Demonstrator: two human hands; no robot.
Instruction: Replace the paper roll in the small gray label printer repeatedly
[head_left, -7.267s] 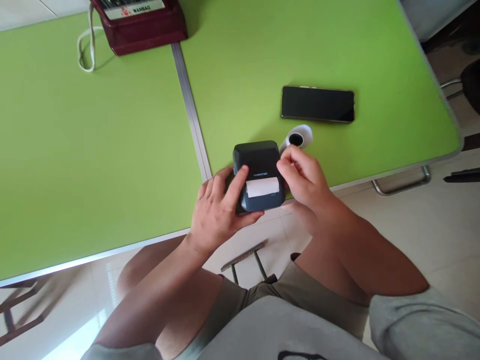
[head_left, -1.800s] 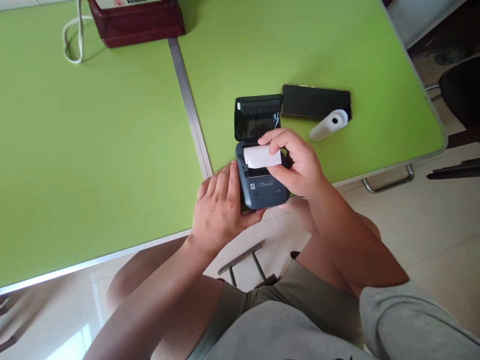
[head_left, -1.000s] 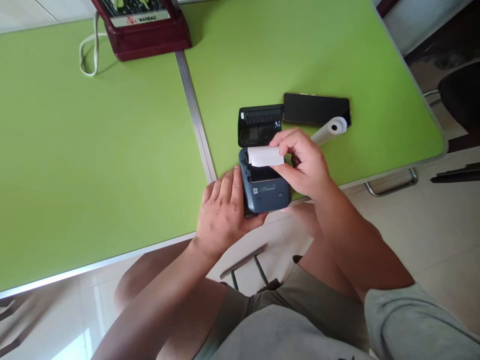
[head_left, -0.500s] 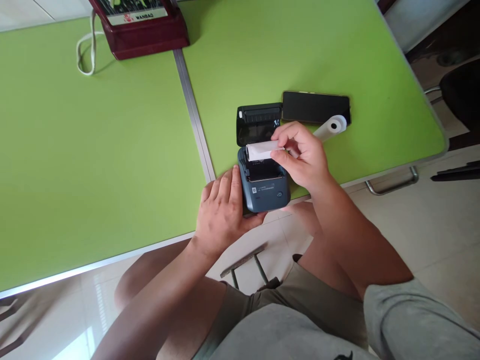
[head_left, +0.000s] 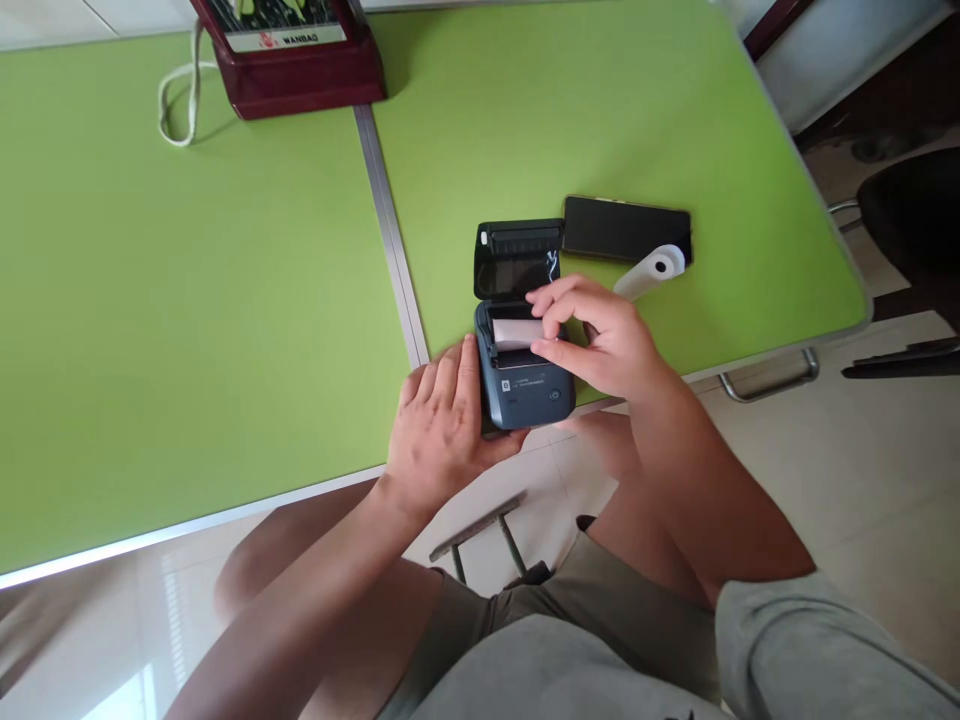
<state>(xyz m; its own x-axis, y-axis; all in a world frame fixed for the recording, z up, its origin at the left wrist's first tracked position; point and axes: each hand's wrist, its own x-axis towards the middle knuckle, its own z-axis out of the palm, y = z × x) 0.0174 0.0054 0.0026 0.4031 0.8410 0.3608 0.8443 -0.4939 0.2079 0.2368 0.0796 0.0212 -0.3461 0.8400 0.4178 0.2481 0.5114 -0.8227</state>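
Note:
A small dark blue label printer [head_left: 529, 400] sits at the table's front edge with its black lid [head_left: 517, 260] flipped open. My left hand [head_left: 439, 420] holds it from the left, fingers along its side and thumb at the front bottom edge. In the printer's bay lies a white paper roll [head_left: 516, 334]. My right hand [head_left: 592, 325] pinches the roll's right end between thumb and fingers, which hide that end. Behind this hand, a second white paper roll [head_left: 651, 272] rests near a black smartphone [head_left: 628, 228].
A dark red WANBAO appliance [head_left: 307, 85] with a white cord [head_left: 187, 110] stands at the back left of the green table [head_left: 187, 330]. A metal strip [head_left: 386, 220] crosses the tabletop. On the right, a black chair [head_left: 911, 215] stands beyond the table edge.
My right hand has lowered the paper roll from above the printer into its bay. My left hand stays against the printer. The whole view has shifted slightly.

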